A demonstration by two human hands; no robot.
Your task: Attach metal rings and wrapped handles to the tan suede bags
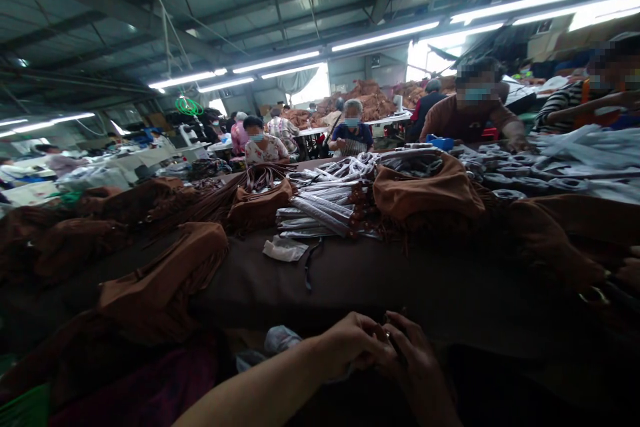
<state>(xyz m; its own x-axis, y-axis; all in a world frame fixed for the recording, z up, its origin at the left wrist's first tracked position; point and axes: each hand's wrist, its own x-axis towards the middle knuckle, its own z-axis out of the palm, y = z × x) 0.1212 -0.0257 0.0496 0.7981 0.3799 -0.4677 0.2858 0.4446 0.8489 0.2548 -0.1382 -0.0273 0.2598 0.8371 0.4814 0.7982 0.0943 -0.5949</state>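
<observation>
At the near edge of the dark table, my left hand [356,340] and my right hand [416,352] meet with fingers bent and pinched together. A narrow dark piece with a small shiny bit shows between them; its kind is too dim to make out. Beyond them on the table lie a crumpled clear plastic wrapper [285,249] and a thin black strip [311,267]. To the left rests a brown fringed bag [165,273]. Straight ahead is a pile of straps wrapped in white [327,203], with another brown bag [427,190] at its right.
More brown bags [95,243] heap up on the left, and dark brown material [555,233] lies on the right. White-wrapped pieces [565,160] cover the far right. Several people sit across the table, one in a brown top [440,113]. Crumpled plastic [281,339] sits below the table edge.
</observation>
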